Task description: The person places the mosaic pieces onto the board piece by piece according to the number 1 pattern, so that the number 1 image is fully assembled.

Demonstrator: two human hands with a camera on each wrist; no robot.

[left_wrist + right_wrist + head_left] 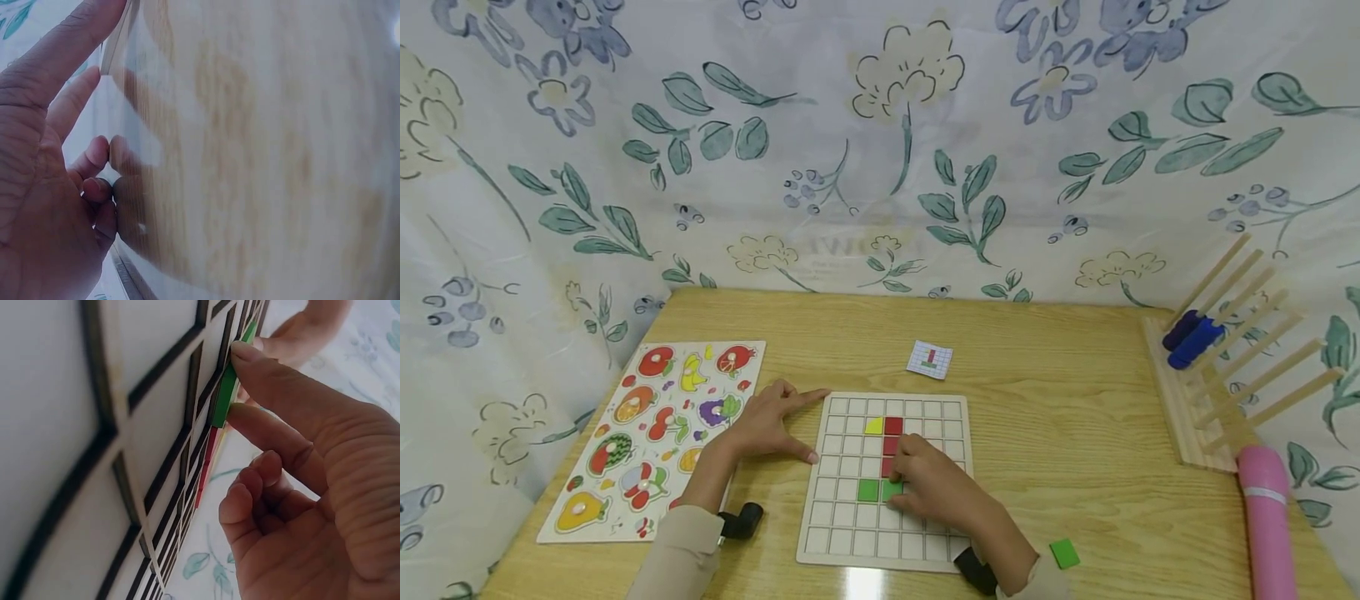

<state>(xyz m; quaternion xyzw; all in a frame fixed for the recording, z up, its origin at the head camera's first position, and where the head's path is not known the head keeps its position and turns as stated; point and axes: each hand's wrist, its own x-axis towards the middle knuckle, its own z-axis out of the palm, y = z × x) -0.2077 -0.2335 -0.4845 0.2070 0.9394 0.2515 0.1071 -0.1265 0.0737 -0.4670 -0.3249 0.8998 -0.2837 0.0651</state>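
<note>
A floral cloth (880, 142) hangs behind and beside a wooden table (1060, 417), and at the table's middle lies a white grid board (925, 546), the landmark for everything else. On the board sit a yellow tile (873, 426), a column of red tiles (892, 427) below and right of it, and a green tile (868, 490) lower down.

The right hand (928, 487) rests on the board just right of that green tile; in the right-wrist view its thumb and forefinger pinch a second green tile (223, 400) on edge against the grid, the other fingers (250, 487) curled in. The left hand (767, 425) lies flat at the board's left edge, fingers straight and spread, seemingly steadying it; the left-wrist view shows only fingers against blurred wood.

By the look of it, the step in hand is seating this green tile in the cell beside the first one. The next move calls for tipping the tile flat, squaring it to the cell and pressing it home without nudging its neighbours.

Left of the board lies a fruit puzzle (655, 433); behind it a small card (929, 359); to its right a peg rack (1225, 375) with blue pieces (1191, 337), a pink roll (1266, 517) and a spare green tile (1064, 553) near the front edge.
</note>
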